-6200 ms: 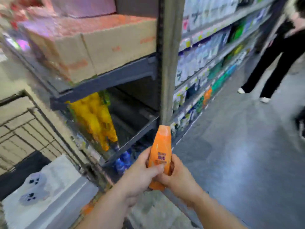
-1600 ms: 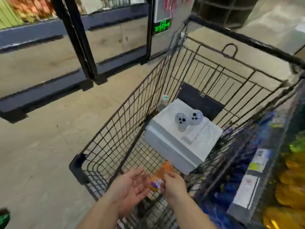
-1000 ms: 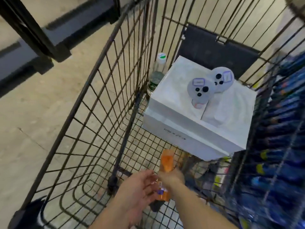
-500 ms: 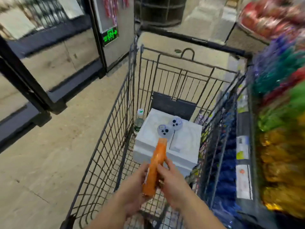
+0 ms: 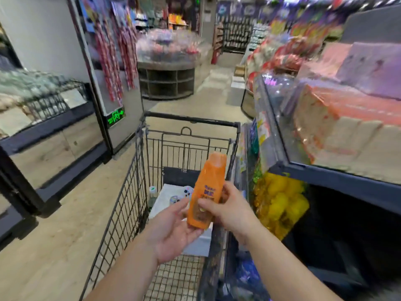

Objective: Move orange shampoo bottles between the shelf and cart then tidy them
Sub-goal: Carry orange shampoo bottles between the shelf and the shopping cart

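An orange shampoo bottle (image 5: 208,190) with a purple label stands upright in the air, cap up, above the black wire cart (image 5: 191,120). My right hand (image 5: 227,208) grips its lower half with thumb on the front. My left hand (image 5: 173,229) cups its base from below and the left, fingers spread along the bottle. The dark shelf (image 5: 334,177) is to the right, with an empty dark bay under it.
In the cart lie a white box (image 5: 165,198) with two game controllers (image 5: 186,191) on it and a water bottle (image 5: 152,193). Yellow packs (image 5: 280,203) sit on the shelf beside the cart. Cardboard cases (image 5: 347,129) fill the shelf above. A mirrored pillar (image 5: 104,83) stands left.
The bottle went from the shelf aisle down into the cart, then came back up; since half a second ago both hands raised it higher and turned its label toward me as my view lifted.
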Available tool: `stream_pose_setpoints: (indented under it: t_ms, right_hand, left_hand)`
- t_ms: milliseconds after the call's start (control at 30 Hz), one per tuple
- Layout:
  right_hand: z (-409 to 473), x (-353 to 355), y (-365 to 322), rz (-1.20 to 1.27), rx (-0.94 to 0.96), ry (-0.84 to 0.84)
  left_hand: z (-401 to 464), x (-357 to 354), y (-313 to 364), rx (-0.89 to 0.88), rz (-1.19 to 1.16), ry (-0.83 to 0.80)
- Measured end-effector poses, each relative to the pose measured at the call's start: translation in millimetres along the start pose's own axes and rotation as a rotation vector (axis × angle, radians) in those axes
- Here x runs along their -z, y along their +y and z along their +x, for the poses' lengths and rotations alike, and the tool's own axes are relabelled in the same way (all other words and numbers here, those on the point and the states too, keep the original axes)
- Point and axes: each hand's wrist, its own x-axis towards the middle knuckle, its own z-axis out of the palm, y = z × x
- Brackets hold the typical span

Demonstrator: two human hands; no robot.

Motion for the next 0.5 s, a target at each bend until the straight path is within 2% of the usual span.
stream_pose_setpoints:
  t_ms: [167, 300, 500]
  right_hand:
    - [-92, 65, -15, -0.078, 0.135, 0.043]
    - [-201, 143, -13, 0.002, 0.129, 0.073]
    - [-357, 274, -4, 0.025, 0.125, 0.364]
  left_hand:
    - [-52, -72, -45, 0.002, 0.038, -0.168]
    - [-89, -144, -112, 0.118, 0.041, -0.318]
    - [-103, -269, -236, 0.357, 0.019, -0.565]
